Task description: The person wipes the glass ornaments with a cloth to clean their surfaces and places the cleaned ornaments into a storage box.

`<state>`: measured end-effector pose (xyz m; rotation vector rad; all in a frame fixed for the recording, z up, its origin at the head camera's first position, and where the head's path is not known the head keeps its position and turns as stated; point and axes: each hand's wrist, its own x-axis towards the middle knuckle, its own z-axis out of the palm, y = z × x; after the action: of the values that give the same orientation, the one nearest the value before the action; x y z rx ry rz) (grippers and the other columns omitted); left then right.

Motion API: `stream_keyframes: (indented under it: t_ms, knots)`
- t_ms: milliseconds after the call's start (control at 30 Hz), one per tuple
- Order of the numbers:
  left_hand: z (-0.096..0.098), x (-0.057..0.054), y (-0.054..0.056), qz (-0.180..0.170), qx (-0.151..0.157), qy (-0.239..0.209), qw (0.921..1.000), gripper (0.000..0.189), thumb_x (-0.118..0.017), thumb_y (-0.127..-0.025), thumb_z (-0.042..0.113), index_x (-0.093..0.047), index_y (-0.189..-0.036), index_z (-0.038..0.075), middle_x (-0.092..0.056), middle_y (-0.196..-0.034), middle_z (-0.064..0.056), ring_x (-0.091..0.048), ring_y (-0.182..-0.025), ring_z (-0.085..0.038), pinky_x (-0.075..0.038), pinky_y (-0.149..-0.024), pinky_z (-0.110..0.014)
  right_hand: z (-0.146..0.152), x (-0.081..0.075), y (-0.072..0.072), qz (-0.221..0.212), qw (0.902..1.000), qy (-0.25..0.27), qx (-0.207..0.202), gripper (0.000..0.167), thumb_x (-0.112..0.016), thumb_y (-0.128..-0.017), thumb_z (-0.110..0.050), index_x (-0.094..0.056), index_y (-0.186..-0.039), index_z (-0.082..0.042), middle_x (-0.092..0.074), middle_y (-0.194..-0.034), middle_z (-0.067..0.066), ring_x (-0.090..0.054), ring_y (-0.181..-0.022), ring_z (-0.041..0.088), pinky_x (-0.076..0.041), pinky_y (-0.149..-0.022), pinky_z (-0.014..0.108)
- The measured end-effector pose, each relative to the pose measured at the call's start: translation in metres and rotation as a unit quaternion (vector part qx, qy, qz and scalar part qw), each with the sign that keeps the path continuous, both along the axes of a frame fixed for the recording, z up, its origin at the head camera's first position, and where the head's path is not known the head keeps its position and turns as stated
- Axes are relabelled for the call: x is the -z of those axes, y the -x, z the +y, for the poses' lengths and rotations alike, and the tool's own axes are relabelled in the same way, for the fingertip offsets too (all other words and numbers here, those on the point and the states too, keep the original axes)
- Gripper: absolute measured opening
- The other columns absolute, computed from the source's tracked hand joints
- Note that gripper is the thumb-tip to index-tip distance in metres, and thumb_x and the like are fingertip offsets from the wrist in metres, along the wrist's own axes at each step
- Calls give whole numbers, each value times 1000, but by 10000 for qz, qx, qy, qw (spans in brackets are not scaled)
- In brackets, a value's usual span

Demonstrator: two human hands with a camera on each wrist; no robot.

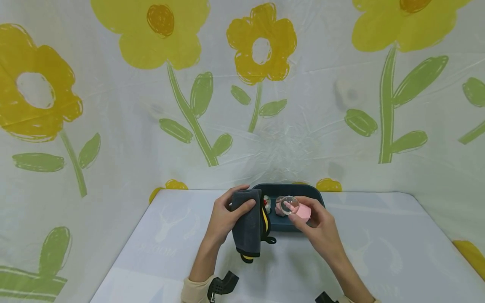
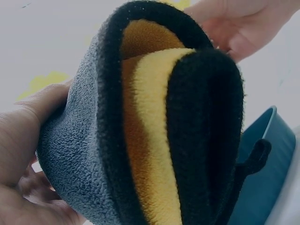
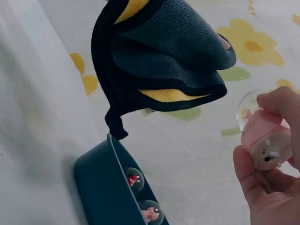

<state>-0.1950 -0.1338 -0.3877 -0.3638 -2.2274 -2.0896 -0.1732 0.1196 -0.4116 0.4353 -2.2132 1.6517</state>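
My left hand (image 1: 221, 216) grips a folded grey towel (image 1: 245, 223) with yellow lining and black edging, thumb across its front. The left wrist view shows the folds of its yellow inner side (image 2: 157, 117). To the right, my right hand (image 1: 323, 229) pinches a small snow globe (image 1: 303, 212) with a clear dome and a pink base. Its pale underside, with a small metal piece, faces the right wrist camera. The towel and the held globe are apart. Both hands are raised, in front of a dark teal bin (image 1: 289, 227).
Inside the bin are more small globes, one with a red figure (image 3: 133, 180) and one with a pink figure (image 3: 151, 214). The bin stands at the far edge of a white table (image 1: 163, 248). Behind it hangs a flower-printed curtain (image 1: 310, 126).
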Motion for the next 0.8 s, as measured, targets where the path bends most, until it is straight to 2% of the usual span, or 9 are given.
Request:
stream_keyframes:
  t_ms: [133, 267, 367, 467, 600, 800]
  knots:
    - [1, 0, 0, -22, 30, 1, 10000, 42, -73, -89, 24, -61, -129, 29, -65, -112, -13, -71, -84, -21, -60, -71, -36, 0, 1, 0, -76, 9997, 71, 198, 46, -77, -86, -17, -60, -128, -13, -63, -123, 7, -61, -95, 7, -54, -81, 15]
    - [1, 0, 0, -19, 33, -4, 10000, 42, -73, -89, 24, -61, -129, 29, -66, -112, -13, -71, -83, -21, -60, -71, -36, -1, 2, 1, -108, 9981, 480, 360, 45, -79, -82, -13, -60, -123, -13, -63, -117, 4, -65, -92, 9, -58, -73, 22]
    - [2, 0, 0, -13, 48, -35, 10000, 42, -73, -88, 24, -61, -129, 29, -66, -112, -13, -71, -82, -20, -60, -70, -36, 0, 2, 1, -141, 9970, 702, 303, 41, -80, -81, -11, -60, -118, -10, -63, -110, 3, -68, -88, 12, -59, -71, 26]
    - [3, 0, 0, -24, 67, -65, 10000, 43, -74, -88, 23, -61, -129, 29, -66, -111, -13, -71, -82, -20, -60, -69, -37, 0, 2, 0, -313, 9964, 724, 302, 39, -80, -81, -13, -63, -116, -11, -64, -109, 2, -69, -87, 11, -59, -73, 24]
    - [3, 0, 0, -29, 59, -50, 10000, 43, -74, -88, 24, -61, -128, 30, -66, -111, -13, -71, -82, -20, -60, -69, -37, 1, 3, 1, -353, 9971, 610, 285, 39, -79, -83, -14, -63, -118, -11, -64, -112, 4, -68, -91, 9, -58, -76, 22]
    - [4, 1, 1, -22, 72, -14, 10000, 43, -74, -88, 23, -61, -128, 30, -66, -113, -13, -71, -83, -21, -60, -70, -36, 1, 5, 3, -271, 9979, 588, 1, 38, -75, -86, -10, -62, -121, -9, -63, -116, 7, -66, -95, 8, -58, -75, 23]
